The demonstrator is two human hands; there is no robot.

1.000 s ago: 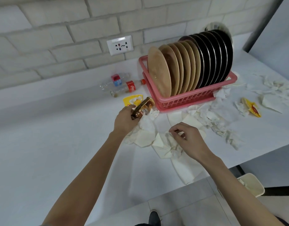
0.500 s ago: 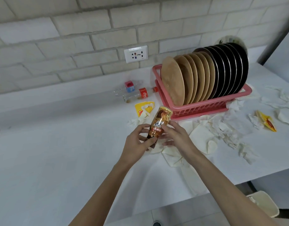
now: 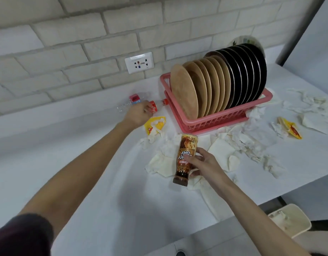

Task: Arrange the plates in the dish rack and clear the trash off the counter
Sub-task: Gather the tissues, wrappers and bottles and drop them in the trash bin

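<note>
A white counter [image 3: 67, 145] runs below a pale brick wall [image 3: 67, 34], seen from above. At the frame's 7 o'clock a dark sleeve [image 3: 20, 235] ends at a bare forearm stretched toward 1 o'clock. The left hand [image 3: 138, 115] lies at the back of the counter, fingers bent down over the clear body of a cola bottle [image 3: 153, 107] that lies on its side, red cap pointing to 3 o'clock. Whether the hand has closed on it cannot be told. A clear water bottle [image 3: 133, 100] lies just beside it at 10 o'clock.

A wall socket [image 3: 139, 62] sits at 12 o'clock of the hand. A yellow wrapper [image 3: 156, 122] lies at its 4 o'clock, by crumpled tissues [image 3: 248, 141] that spread along the front of the rack and out to 3 o'clock.

Near the centre, the right hand [image 3: 203, 165] grips a brown coffee bottle [image 3: 186, 145] round its middle, base toward 12 o'clock and cap toward 6, above the tissues.

At 1 o'clock of that bottle stands the pink dish rack [image 3: 215, 122], holding tan plates [image 3: 192, 93] on edge, then black plates [image 3: 248, 71], with a patterned plate [image 3: 249, 40] behind. A yellow sachet [image 3: 291, 128] lies at the rack's 4 o'clock. A cream bin [image 3: 288, 220] stands on the floor at the frame's 5 o'clock.
</note>
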